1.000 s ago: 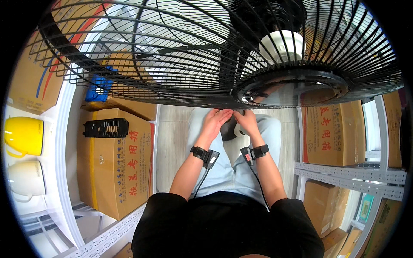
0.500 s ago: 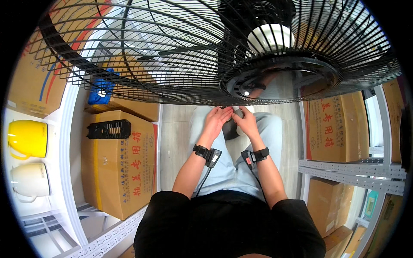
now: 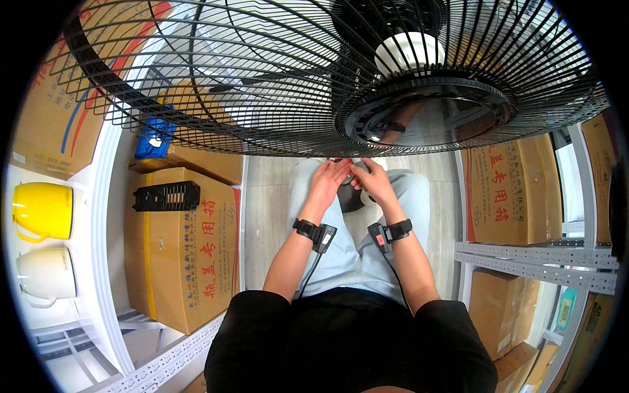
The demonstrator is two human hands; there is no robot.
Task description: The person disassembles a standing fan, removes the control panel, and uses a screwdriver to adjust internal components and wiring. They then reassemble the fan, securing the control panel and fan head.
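A large black fan (image 3: 426,114) with a wire cage fills the top of the head view, close above my hands. My left hand (image 3: 329,180) is palm up just below the cage rim, its fingers stretched toward the right hand. Something dark shows at its fingertips, too small to name. Against it, my right hand (image 3: 375,183) has its fingers bent and thumb pressed in; what they hold, if anything, is hidden. A dark rounded part (image 3: 352,200) shows between my knees, below the hands. Each wrist wears a black strap with a small cabled box.
On the left, a cardboard box (image 3: 177,262) with a black slotted plastic part (image 3: 167,196) stands beside a shelf with yellow (image 3: 42,209) and white mugs (image 3: 46,275). Another box (image 3: 511,190) sits on the right metal rack (image 3: 537,262). A blue object (image 3: 155,136) lies behind the cage.
The fingers of my right hand have shifted slightly up and left, closer over the left fingers. The view has tilted a little; the forearms stay nearly in place.
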